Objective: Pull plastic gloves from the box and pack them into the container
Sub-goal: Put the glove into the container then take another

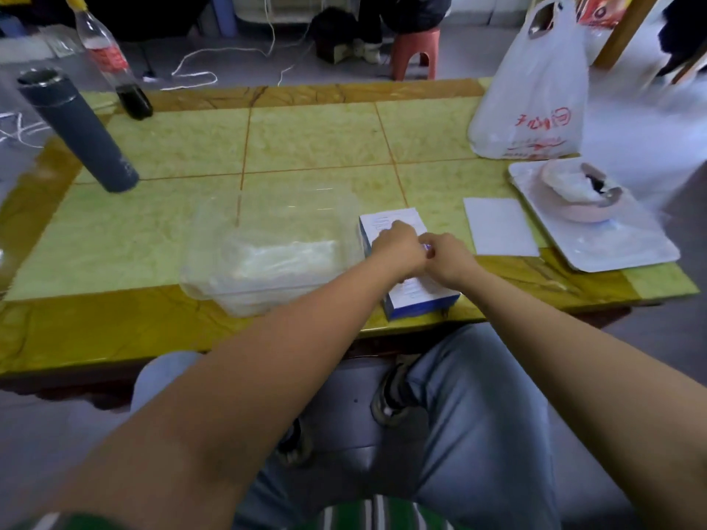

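Head view: both hands meet on top of the glove box (pixel 383 220), which lies near the front edge of the table (pixel 313 139), just at 3 o'clock of the clear plastic container (pixel 206 242). The left hand (pixel 398 246) and the right hand (pixel 448 258) have curled fingers at the middle of the box top, but I cannot tell whether they pinch a glove or only hold the box. A layer of pale plastic gloves (pixel 283 258) already lies in the container. For a good pull, I judge that one hand should press the box down while the other draws one glove up slowly, carries it toward 9 o'clock and lays it flat on the pile.
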### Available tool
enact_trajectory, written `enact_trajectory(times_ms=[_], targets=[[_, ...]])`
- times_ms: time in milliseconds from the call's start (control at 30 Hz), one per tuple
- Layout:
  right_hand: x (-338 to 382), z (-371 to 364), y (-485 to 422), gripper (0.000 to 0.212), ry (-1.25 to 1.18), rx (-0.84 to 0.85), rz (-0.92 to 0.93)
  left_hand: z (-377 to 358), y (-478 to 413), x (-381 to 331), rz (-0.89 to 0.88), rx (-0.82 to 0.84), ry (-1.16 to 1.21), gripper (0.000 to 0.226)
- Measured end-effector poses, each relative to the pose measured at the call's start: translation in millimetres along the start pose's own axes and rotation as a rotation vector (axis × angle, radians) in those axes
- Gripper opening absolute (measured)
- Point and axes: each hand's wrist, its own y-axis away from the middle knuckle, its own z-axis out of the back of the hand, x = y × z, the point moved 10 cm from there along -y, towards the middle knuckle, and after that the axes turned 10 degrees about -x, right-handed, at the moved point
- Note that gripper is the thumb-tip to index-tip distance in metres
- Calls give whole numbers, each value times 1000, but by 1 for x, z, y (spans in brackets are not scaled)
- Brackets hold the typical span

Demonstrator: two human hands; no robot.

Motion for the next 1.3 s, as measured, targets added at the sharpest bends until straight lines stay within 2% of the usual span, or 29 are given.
enact_trajectory(times_ms=[67, 133, 233, 300, 367, 533, 600, 667, 767, 833, 967, 1033, 1133, 1300], targets=[[0, -6, 0, 38, 69, -1, 31, -24, -1, 13, 48, 20, -108, 57], [5, -6, 1, 37, 157, -15, 67, -34, -2, 29, 120, -23, -119, 63], [9, 0, 1, 34, 147, -87, 84, -33, -7, 40, 165, -118, -18, 55], [7, 2, 1, 28, 52, -136, 29, -32, -9, 43, 149, -127, 55, 53], [5, 1, 0, 7, -30, -164, -25, -32, -10, 45, 132, -124, 103, 55], [6, 18, 5, 9, -490, -201, -25, -32, -11, 50, 145, -132, 158, 57], [-5, 22, 8, 5, -584, -238, -65, -32, -11, 51, 140, -133, 160, 57], [-13, 17, 6, 12, -513, -229, -89, -33, -11, 49, 130, -138, 151, 56], [-7, 12, 3, 20, -239, -180, -50, -34, -10, 48, 129, -139, 136, 56], [3, 20, 2, 23, -301, -226, 1, -34, -12, 49, 130, -131, 133, 58], [9, 36, 8, 10, -560, -375, 31, -35, -13, 50, 130, -124, 134, 58], [2, 27, 5, 12, -544, -324, -31, -36, -12, 49, 130, -129, 124, 56], [-7, 11, 1, 29, -333, -193, -88, -37, -13, 48, 122, -131, 105, 57], [0, 45, 11, 23, -603, -420, 11, -37, -14, 46, 115, -117, 94, 59]])
